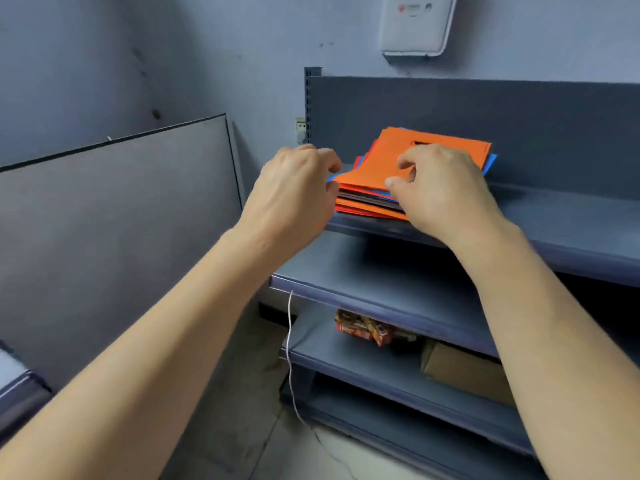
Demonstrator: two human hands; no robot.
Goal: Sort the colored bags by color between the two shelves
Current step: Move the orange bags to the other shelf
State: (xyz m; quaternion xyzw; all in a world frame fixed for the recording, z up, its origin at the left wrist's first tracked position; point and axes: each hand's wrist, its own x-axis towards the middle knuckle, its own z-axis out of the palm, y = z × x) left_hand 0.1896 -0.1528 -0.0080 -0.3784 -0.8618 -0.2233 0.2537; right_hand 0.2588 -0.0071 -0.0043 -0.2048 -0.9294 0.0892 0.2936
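A stack of flat coloured bags (367,202) lies on the top shelf (554,216) of a grey-blue rack. An orange bag (381,161) with a cut-out handle is on top; blue, black, red and more orange edges show beneath it. My right hand (443,188) is at the stack's front right and pinches the front edge of the top orange bag between thumb and forefinger. My left hand (294,192) hovers at the stack's left corner with loosely curled fingers; its fingertips are hidden. The second shelf (381,278) below holds no bags.
A lower shelf carries red snack packets (367,329) and a cardboard box (464,372). A white cord (289,341) hangs down the rack's left side. A large grey panel (121,220) leans on the wall at left. A white box (415,22) is mounted above.
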